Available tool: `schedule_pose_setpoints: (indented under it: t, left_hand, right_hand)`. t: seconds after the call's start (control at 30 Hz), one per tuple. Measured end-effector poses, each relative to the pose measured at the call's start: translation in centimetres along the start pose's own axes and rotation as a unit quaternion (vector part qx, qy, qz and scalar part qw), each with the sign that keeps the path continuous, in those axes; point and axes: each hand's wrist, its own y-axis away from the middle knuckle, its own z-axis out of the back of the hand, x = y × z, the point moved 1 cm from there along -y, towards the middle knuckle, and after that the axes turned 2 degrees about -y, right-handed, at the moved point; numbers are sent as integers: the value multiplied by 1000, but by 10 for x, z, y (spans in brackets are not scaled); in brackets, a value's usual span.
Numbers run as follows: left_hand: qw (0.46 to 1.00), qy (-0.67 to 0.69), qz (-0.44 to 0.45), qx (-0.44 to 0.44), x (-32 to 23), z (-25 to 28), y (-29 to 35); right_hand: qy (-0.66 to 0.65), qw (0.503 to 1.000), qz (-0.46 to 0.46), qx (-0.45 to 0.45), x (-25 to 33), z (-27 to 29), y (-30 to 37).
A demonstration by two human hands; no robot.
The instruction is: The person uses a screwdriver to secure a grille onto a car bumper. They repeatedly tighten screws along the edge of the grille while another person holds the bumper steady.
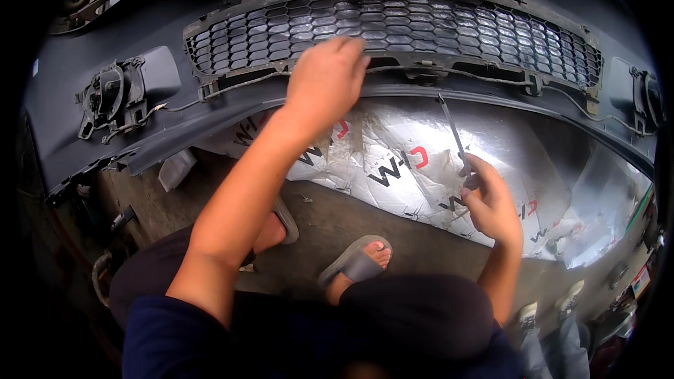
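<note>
A dark car bumper (232,111) lies across the view with its inner side toward me. Set into its middle is a black honeycomb grille (421,24). My left hand (326,76) is at the grille's lower edge, its fingers curled together; what they may hold is hidden. A thin cable (242,86) runs along that edge, passing by this hand. My right hand (491,203) is closed round the lower end of a long, thin grey tool (455,132), whose kind I cannot make out. The tool's far tip points up to the bumper's near edge.
Silvery printed sheeting (393,147) lies under the bumper's near side. A round lamp mount (111,98) is fixed at the left, another (646,102) at the right. Another person's shoes (570,296) show at the lower right. My sandalled foot (361,260) rests on the floor.
</note>
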Motion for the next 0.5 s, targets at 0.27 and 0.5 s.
schedule_pose_setpoints:
  t: [0.27, 0.5]
  left_hand:
    - [994, -95, 48, 5, -14, -23, 62]
    - [986, -149, 38, 69, -19, -26, 35]
  right_hand:
    - [-104, 968, -178, 141, 21, 5, -1]
    - [-365, 903, -145, 173, 65, 30, -21]
